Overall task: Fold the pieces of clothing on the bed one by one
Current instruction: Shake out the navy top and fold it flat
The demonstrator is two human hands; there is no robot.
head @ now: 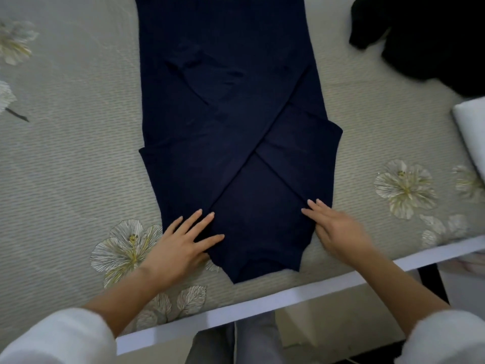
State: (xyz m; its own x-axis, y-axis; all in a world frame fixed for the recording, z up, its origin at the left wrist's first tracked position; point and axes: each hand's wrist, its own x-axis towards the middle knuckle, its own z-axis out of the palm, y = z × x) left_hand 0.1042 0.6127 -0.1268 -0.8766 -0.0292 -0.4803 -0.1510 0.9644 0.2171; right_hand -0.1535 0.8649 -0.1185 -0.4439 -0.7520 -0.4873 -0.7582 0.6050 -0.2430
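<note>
Risks: the crossed sleeves of the navy sweater (228, 114) are loose, so a quick lift of the near end could slide them apart and undo the X. The sleeve ends poke out past both side edges and may splay further. The near end sits close to the bed's white edge (262, 303), so a pull toward the body could drag it off. Uneven hand pull would likely give a skewed fold.

Hands: the left hand (181, 243) has its fingers spread flat on the near-left edge. The right hand (338, 232) has straight fingers close together, touching the near-right edge. Neither pinches anything.

The sweater lies flat mid-bed. It is a fine-ribbed knit, soft and matte, a long narrow shape with a banded near end.

The bed cover (78, 153) is grey-beige with a corded texture and printed pale flowers. A black garment (433, 35) lies crumpled at far right, and a white folded cloth (472, 132) sits at the right edge.
</note>
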